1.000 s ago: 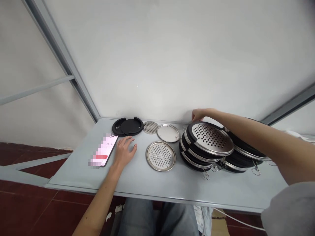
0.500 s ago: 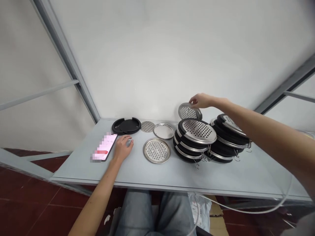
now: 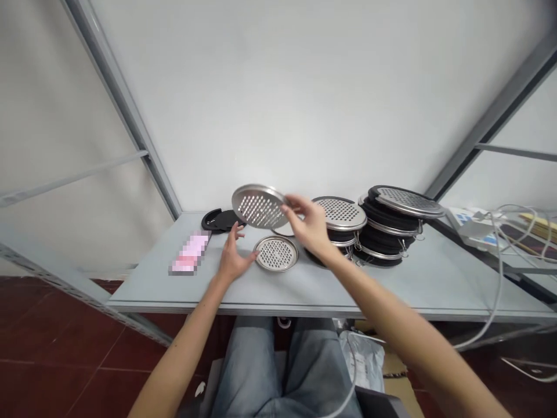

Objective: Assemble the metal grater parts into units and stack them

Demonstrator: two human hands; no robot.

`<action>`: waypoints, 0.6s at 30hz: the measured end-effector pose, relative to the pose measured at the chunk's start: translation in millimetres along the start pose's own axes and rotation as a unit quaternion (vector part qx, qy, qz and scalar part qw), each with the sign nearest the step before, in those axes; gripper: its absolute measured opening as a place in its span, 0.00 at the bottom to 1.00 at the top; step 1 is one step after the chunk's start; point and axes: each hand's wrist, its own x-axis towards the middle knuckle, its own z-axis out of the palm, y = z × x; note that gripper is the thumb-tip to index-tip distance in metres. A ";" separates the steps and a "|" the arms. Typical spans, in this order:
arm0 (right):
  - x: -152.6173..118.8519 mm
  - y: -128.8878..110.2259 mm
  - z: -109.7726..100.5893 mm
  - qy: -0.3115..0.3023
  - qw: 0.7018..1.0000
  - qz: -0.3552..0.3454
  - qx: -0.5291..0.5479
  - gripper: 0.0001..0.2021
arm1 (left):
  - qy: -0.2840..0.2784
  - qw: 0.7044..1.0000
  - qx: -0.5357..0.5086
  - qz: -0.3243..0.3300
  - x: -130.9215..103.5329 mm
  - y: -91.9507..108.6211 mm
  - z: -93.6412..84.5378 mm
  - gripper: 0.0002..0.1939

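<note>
A smooth grey table (image 3: 265, 289) carries a lying plate (image 3: 277, 255), a round disc of shiny metal with a raised rim and a face full of small holes. Above and behind the lying plate, slightly to its left, a lifted plate (image 3: 260, 208) is in the air, tilted; it too is round, thin metal, with rows of holes and a bright rolled rim. The right hand (image 3: 308, 220), above and to the right of the lying plate, grips the lifted plate by its right edge between thumb and fingers. The left hand (image 3: 234, 255), just left of the lying plate, has its fingers spread and holds nothing; its thumb reaches the rim, though whether it touches cannot be told. Left of the lying plate and farther back is a black lid (image 3: 221, 220), curved and matte, partly covered by the left fingers. A flat phone (image 3: 190, 254) with a blurred pink screen is left of the lying plate, beyond the left hand. To the lying plate's right are a first stack (image 3: 342, 215) and, farther right, a second stack (image 3: 386, 229), both round and black with silvery bands, holed metal tops and wire clips.
</note>
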 end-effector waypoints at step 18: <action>-116.3 72.6 22.3 0.037 0.991 0.106 -0.075 0.27 | -0.126 0.991 -0.022 -0.024 -16.8 1.6 5.2 0.54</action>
